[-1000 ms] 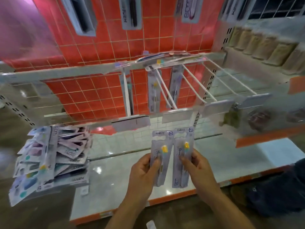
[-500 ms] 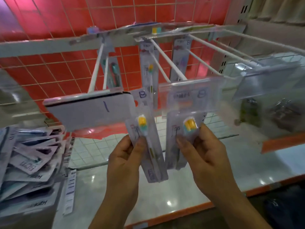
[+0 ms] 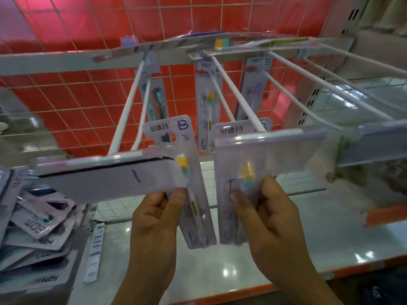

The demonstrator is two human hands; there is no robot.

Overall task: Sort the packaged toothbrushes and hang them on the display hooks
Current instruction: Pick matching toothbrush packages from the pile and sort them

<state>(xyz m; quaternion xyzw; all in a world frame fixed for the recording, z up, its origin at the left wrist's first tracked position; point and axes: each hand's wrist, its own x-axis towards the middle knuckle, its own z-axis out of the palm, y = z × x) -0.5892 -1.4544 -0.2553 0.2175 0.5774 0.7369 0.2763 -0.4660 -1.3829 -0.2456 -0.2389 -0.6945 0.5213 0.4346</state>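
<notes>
Head view: the left hand (image 3: 154,219) pinches one packaged toothbrush (image 3: 187,179); the right hand (image 3: 264,214) pinches a second pack (image 3: 233,194), both just under the display hooks (image 3: 240,93). Likely snag: the clear label holders (image 3: 268,155) at the hook tips hide the hang holes, so a pack could miss or catch. Both packs have risen closer to the hooks than half a second ago.

Red wall (image 3: 92,102) behind wire grid; glossy white shelf (image 3: 242,267) reflects lights.
</notes>
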